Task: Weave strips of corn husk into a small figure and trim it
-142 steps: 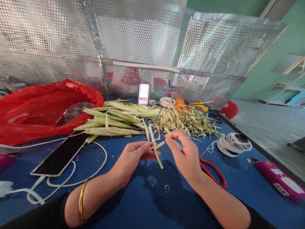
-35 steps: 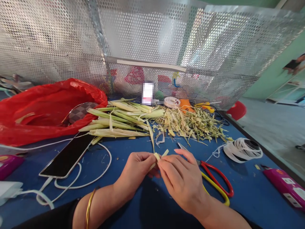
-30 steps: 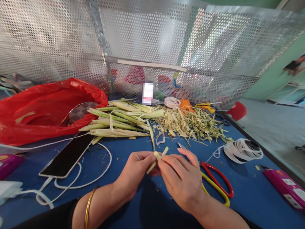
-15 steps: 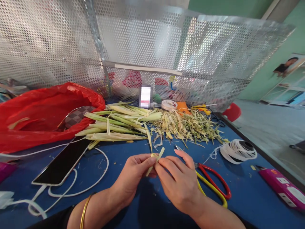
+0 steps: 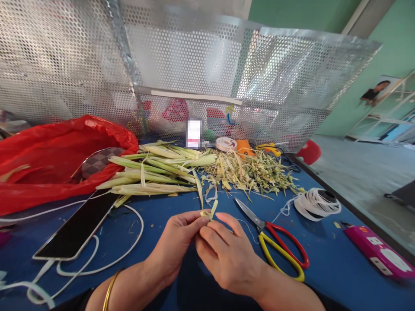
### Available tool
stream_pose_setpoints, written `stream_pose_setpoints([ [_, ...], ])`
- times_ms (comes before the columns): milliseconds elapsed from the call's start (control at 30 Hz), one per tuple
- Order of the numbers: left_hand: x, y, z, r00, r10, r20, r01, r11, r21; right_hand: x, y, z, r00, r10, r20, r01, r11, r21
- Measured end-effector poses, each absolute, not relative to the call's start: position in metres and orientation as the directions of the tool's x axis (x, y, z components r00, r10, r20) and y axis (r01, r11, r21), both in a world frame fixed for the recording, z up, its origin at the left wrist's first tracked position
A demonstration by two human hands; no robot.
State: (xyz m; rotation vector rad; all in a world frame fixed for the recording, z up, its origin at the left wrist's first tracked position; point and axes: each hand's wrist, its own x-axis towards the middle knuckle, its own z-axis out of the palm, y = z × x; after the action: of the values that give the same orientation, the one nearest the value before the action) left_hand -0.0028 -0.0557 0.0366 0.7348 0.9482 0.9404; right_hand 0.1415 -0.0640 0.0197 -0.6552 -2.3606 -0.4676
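Near the front centre, my left hand (image 5: 181,235) pinches a pale folded strip of husk (image 5: 213,210) between thumb and forefinger. My right hand (image 5: 228,255) is closed against the same strip, its fingertips meeting those of the left and hiding the strip's lower part. Behind them lies a bundle of green and cream husks (image 5: 155,172), with a heap of dry husk scraps (image 5: 253,170) to its right. Scissors (image 5: 264,226) with red and yellow handles rest on the blue table just right of my right hand.
A red plastic bag (image 5: 65,151) stands at the left, beside a black phone (image 5: 78,229) with a white cable (image 5: 139,233). To the right are a spool of white string (image 5: 317,205) and a purple case (image 5: 379,250). Perforated metal panels (image 5: 194,56) rise behind.
The whole view has shifted slightly. My right hand has moved left and lower around the strip, uncovering the scissor blades. The strip's end stands more upright, with a small loop beside my left thumb.
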Motion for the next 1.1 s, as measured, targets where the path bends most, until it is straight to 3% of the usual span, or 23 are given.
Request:
stream_pose_setpoints([
  [67,-0.002,-0.056,0.037,0.257,0.904,-0.342,-0.310,0.413,0.857,0.143,-0.065,0.022,-0.610,0.368,0.702,0.576,0.814,0.075],
  [200,-0.004,-0.056,0.039,0.223,0.912,-0.343,-0.270,0.396,0.878,0.147,-0.062,0.030,-0.326,0.607,0.725,0.657,0.696,-0.288],
  [267,-0.005,-0.055,0.039,0.220,0.917,-0.333,-0.261,0.384,0.886,0.149,-0.058,0.033,-0.218,0.740,0.637,0.650,0.597,-0.470],
  [400,-0.007,-0.054,0.039,0.229,0.913,-0.339,-0.247,0.391,0.887,0.151,-0.051,0.036,-0.138,0.941,0.307,0.526,0.333,-0.782],
  [533,-0.006,-0.053,0.037,0.252,0.910,-0.328,-0.222,0.384,0.896,0.150,-0.048,0.038,-0.136,0.983,0.125,0.434,0.173,-0.884],
  [667,-0.007,-0.052,0.035,0.199,0.919,-0.341,-0.247,0.384,0.890,0.150,-0.049,0.036,-0.137,0.982,0.128,0.434,0.175,-0.884],
  [767,-0.009,-0.049,0.035,0.151,0.919,-0.365,-0.292,0.394,0.871,0.153,-0.048,0.034,-0.175,0.927,0.330,0.460,0.374,-0.805],
  [867,-0.010,-0.046,0.036,0.089,0.911,-0.404,-0.346,0.408,0.845,0.158,-0.043,0.035,-0.328,0.742,0.585,0.527,0.658,-0.538],
  [967,-0.011,-0.045,0.036,0.087,0.902,-0.424,-0.368,0.424,0.827,0.160,-0.040,0.036,-0.468,0.551,0.692,0.565,0.788,-0.245],
  [1033,-0.010,-0.046,0.036,0.110,0.906,-0.408,-0.340,0.420,0.841,0.160,-0.040,0.036,-0.505,0.481,0.717,0.575,0.807,-0.136],
  [1100,-0.009,-0.047,0.036,0.131,0.915,-0.382,-0.298,0.404,0.865,0.159,-0.041,0.036,-0.512,0.460,0.726,0.578,0.809,-0.106],
])
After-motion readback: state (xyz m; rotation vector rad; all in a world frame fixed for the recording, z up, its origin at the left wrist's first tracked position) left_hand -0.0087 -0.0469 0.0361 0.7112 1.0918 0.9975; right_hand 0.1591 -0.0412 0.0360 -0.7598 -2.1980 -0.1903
